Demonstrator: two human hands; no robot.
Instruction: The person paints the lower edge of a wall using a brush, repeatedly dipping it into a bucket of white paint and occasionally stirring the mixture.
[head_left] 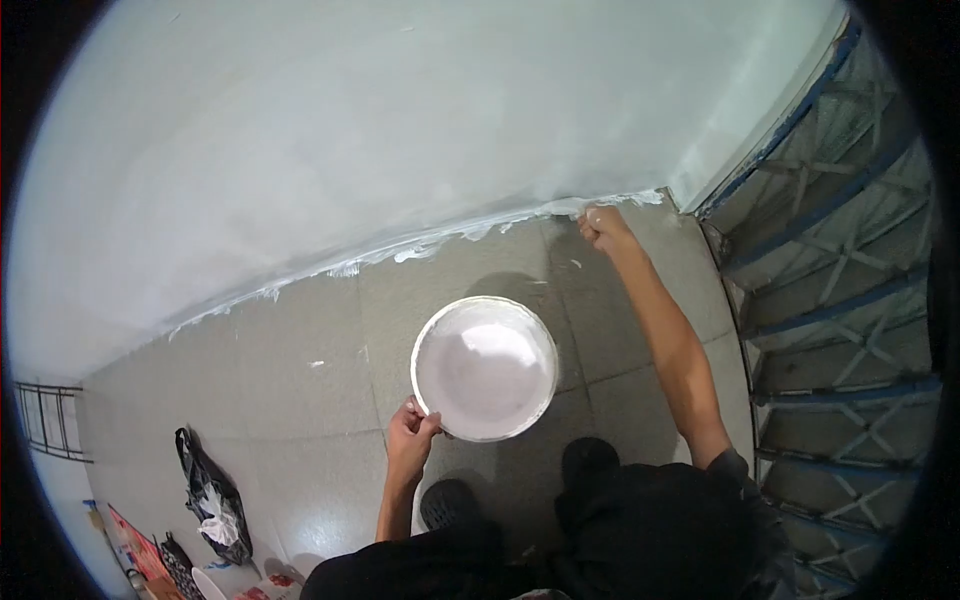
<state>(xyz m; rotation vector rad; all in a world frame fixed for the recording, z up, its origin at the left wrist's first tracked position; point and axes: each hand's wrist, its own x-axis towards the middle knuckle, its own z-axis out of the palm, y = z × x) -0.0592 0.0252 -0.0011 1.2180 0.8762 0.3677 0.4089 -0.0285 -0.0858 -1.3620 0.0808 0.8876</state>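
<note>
My left hand (411, 437) pinches the near-left rim of a round white bucket (416, 352). Pale, whitish paint (480, 375) shows inside the bucket, with a bright reflection on its surface. At the foot of the wall (400, 130), my right hand (604, 229) is closed in a fist at the end of an outstretched arm. Whatever that fist holds is hidden from the camera. Wet white paint (430, 243) runs in an uneven band along the joint of wall and floor, and its left end reaches well past the bucket.
Grey floor tiles (300, 380) carry a few white specks. A folding metal gate (840, 250) stands along the right side. On the left lie a black plastic bag (215, 500) and a dark metal rack (52, 422). My shoes (448, 503) are just behind the bucket.
</note>
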